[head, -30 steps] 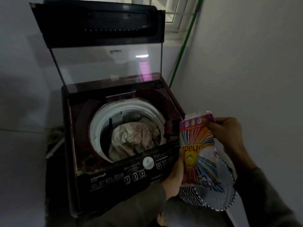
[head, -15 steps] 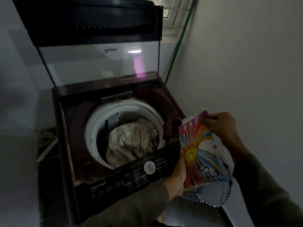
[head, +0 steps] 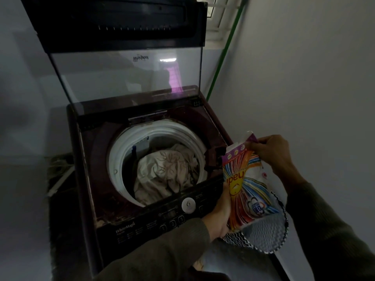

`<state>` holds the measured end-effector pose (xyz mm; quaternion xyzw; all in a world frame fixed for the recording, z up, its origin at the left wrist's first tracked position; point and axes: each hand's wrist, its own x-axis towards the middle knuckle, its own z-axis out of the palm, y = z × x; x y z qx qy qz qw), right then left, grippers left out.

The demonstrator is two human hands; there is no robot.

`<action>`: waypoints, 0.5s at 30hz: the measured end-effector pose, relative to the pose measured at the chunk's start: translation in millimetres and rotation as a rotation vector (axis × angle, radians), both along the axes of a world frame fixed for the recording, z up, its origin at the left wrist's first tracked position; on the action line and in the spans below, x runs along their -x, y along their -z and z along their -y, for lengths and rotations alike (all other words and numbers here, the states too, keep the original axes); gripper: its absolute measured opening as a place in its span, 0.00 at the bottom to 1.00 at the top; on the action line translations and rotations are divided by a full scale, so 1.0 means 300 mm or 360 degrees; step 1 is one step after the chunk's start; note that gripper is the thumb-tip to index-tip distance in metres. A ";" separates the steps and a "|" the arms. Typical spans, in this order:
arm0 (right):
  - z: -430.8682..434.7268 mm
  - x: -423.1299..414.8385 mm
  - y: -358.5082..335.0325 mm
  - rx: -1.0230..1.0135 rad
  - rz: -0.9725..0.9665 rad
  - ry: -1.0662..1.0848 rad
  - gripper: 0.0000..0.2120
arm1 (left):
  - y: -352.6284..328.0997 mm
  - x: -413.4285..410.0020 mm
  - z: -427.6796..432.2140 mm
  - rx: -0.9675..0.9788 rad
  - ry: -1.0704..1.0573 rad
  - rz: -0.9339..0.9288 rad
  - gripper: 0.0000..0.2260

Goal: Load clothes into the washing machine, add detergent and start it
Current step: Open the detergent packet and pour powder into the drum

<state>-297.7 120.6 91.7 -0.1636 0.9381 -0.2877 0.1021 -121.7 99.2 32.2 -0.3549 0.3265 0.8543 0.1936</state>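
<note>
Holding a detergent packet (head: pixel 246 186) upright just off the washing machine's (head: pixel 89 159) front right corner.
Grips its lower left edge with the left hand (head: pixel 220 212), fingers curled round it; pinches its open top corner with the right hand (head: pixel 273 152). Poised above a zigzag-patterned basket (head: pixel 266 239), beside the control panel (head: pixel 172 217). Shows beige clothes (head: pixel 162 173) heaped in the white-rimmed drum (head: pixel 119 155) under the raised lid (head: pixel 125 78).

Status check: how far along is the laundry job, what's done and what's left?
Done: beige floral fabric lies in the drum, lid up. In hand: the left hand grips the detergent packet low, the right hand pinches its top. Remaining: pour detergent, close the lid, start at the control panel.
</note>
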 end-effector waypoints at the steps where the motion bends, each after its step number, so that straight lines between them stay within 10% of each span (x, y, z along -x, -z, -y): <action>1: 0.000 0.002 0.001 -0.0010 -0.0013 -0.0002 0.13 | -0.003 -0.001 -0.001 0.0003 -0.0001 -0.0002 0.34; 15: 0.002 0.027 -0.007 -0.0056 -0.0044 0.0023 0.15 | -0.030 0.008 0.005 0.0050 0.0054 0.0069 0.36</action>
